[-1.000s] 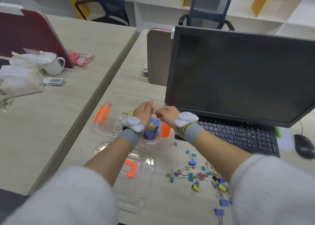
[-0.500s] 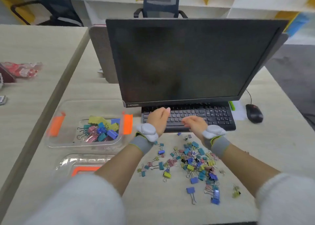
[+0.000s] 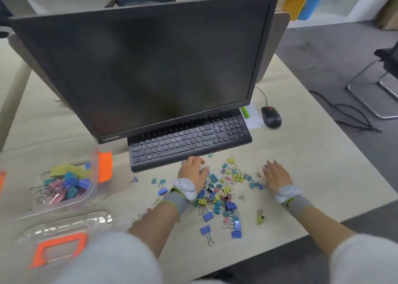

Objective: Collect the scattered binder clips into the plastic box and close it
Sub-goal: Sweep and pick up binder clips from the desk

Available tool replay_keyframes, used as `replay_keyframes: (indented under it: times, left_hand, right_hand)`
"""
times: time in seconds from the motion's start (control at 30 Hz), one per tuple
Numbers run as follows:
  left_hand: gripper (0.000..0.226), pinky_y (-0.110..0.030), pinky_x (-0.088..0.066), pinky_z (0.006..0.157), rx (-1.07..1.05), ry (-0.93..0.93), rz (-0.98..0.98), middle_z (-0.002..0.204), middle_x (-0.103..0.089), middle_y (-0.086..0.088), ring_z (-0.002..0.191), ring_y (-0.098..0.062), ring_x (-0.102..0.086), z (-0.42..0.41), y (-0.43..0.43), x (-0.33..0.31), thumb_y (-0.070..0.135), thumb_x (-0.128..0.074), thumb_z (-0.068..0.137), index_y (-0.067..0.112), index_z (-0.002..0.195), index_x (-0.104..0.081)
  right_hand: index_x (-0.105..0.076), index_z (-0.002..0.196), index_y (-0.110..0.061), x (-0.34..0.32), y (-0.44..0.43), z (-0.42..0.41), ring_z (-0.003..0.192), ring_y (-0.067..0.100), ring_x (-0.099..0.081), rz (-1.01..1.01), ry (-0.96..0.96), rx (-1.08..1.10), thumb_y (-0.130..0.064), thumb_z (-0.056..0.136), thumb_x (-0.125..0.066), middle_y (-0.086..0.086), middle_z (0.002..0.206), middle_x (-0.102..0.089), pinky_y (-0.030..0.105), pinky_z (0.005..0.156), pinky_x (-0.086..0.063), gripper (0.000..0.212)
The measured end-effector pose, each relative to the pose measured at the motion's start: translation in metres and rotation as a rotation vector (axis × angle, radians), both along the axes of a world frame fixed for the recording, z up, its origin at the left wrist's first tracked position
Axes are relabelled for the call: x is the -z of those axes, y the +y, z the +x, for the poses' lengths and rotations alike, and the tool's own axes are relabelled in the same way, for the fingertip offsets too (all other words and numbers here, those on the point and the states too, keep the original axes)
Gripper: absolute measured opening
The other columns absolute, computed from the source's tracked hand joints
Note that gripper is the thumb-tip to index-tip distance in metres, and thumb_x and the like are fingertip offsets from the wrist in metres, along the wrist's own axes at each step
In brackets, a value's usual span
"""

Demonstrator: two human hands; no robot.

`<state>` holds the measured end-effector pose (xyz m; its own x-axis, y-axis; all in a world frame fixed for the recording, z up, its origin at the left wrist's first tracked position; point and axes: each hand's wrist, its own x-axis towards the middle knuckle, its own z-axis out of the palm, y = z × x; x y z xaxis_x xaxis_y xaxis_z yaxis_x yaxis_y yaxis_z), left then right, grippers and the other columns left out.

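Note:
Several coloured binder clips lie scattered on the desk in front of the keyboard. My left hand rests palm down on the left part of the pile, fingers spread and slightly bent. My right hand lies flat at the pile's right edge with straight fingers. The clear plastic box with orange latches stands at the left, lidless, with several clips inside. Its clear lid with an orange handle lies in front of the box.
A black keyboard and a large dark monitor stand right behind the clips. A black mouse lies at the right. The desk's front edge runs close under my forearms.
Both hands left the box, moved right and came down onto the pile of clips, spreading apart. The view swung right, so the box now sits at the left edge.

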<state>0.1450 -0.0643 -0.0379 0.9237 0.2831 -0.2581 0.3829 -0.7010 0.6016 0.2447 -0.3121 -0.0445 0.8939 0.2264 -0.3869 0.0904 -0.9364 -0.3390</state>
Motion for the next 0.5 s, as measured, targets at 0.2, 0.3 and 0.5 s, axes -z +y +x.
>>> replay_keyframes:
  times: [0.2,0.3,0.5]
  left_hand:
    - [0.052,-0.038,-0.023,0.115,0.112,0.015,0.135,0.157,-0.02,-0.001,0.143,-0.024,-0.02,0.009,-0.016,0.018,0.039,-0.042,0.095,0.019,0.143,-0.031]
    - [0.059,-0.039,-0.016,0.118,0.169,0.03,0.176,0.16,-0.006,0.002,0.147,-0.021,-0.007,0.016,-0.022,0.024,0.041,-0.04,0.095,0.021,0.147,-0.019]
    - [0.061,-0.039,-0.008,0.119,0.311,0.036,0.213,0.16,-0.002,0.001,0.148,-0.02,0.0,0.013,-0.044,0.038,0.047,-0.032,0.096,0.021,0.149,-0.015]
  right_hand:
    - [-0.006,0.15,-0.018,0.017,-0.014,-0.015,0.148,0.019,0.0,-0.054,0.041,-0.039,-0.031,0.102,-0.026,0.001,0.16,0.0,0.035,0.118,-0.004,0.054]
    - [-0.01,0.15,-0.022,0.02,-0.01,-0.024,0.148,0.018,0.002,0.001,0.011,-0.111,-0.032,0.102,-0.026,-0.004,0.16,0.0,0.042,0.118,-0.003,0.052]
    - [-0.018,0.149,-0.023,0.024,-0.007,-0.038,0.148,0.017,0.002,0.244,0.023,-0.243,-0.031,0.101,-0.033,-0.01,0.157,-0.009,0.035,0.12,-0.003,0.051]
